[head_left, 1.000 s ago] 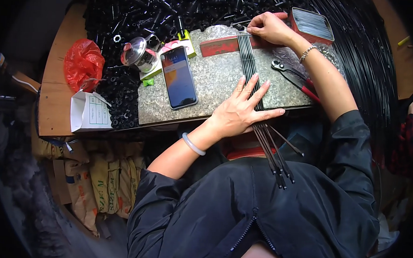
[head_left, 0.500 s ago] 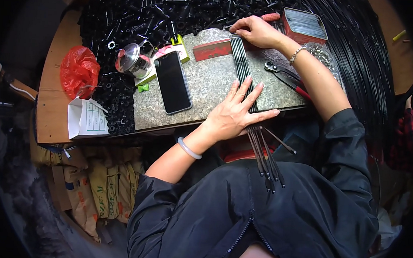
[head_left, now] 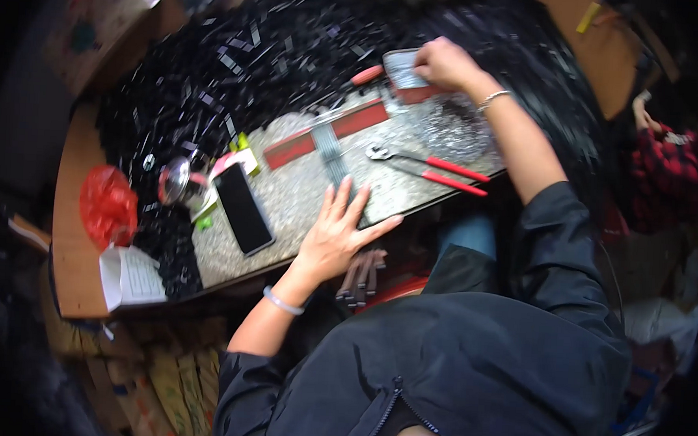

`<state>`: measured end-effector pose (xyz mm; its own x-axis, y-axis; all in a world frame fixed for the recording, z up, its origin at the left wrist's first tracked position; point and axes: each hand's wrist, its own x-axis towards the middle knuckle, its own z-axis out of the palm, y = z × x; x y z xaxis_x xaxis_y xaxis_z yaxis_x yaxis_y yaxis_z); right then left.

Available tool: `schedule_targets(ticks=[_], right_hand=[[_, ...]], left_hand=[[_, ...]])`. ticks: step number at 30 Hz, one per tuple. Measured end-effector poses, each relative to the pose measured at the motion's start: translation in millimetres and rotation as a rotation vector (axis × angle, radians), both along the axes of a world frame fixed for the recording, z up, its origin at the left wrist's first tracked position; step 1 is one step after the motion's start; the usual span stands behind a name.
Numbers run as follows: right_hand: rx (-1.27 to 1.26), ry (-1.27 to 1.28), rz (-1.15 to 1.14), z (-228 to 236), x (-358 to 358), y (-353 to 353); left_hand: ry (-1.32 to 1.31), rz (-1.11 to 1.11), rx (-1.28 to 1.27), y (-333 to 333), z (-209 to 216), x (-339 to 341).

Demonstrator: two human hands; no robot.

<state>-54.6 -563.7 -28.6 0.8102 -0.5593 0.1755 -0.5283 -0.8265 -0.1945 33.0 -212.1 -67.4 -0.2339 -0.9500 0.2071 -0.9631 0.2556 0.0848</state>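
My left hand (head_left: 331,237) lies flat with fingers spread across a row of thin dark rods (head_left: 332,158), side by side on a stone slab (head_left: 287,195). Their far part crosses a red flat bar (head_left: 364,118); brownish dark-tipped ends hang past the slab's near edge. My right hand (head_left: 449,65) reaches to a red tin (head_left: 417,95) full of thin silvery wire pieces. Its fingers are bent together at the contents, and what they pinch is blurred. Red-handled pliers (head_left: 438,175) lie on the slab between my two arms.
A phone (head_left: 243,208), a lidded glass jar (head_left: 181,181), a red plastic bag (head_left: 109,205) and a white carton (head_left: 133,278) stand left. Behind the slab spreads a heap of black parts (head_left: 238,70). Clear plastic with shiny bits (head_left: 456,129) sits by the tin.
My right hand has left the rods' far ends by the red bar and gone to the tin. My left hand stays on the rods. The whole view has turned and shifted.
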Motion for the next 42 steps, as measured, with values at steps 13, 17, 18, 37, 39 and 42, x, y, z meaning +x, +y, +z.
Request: schedule_targets(ticks=[13,17,18,37,39,42], right_hand=[[-0.169,-0.519,0.040,-7,-6,15],[-0.128,-0.692,0.124,24,-19,50],[-0.111,-0.714,0.151,32,-25,62],[0.325,-0.820,0.419,73,-138,227],[0.259,-0.835,0.470,73,-134,235],[0.211,-0.814,0.502,76,-126,246]], left_hand=[[0.012,-0.002,0.104,1,3,-11],[0.015,-0.011,0.092,-4,-2,-13],[0.012,-0.011,0.085,-5,-4,-12],[0.780,-0.138,-0.058,13,68,-13],[0.939,-0.081,-0.059,17,90,-22],[1.036,-0.075,-0.113,21,95,-24]])
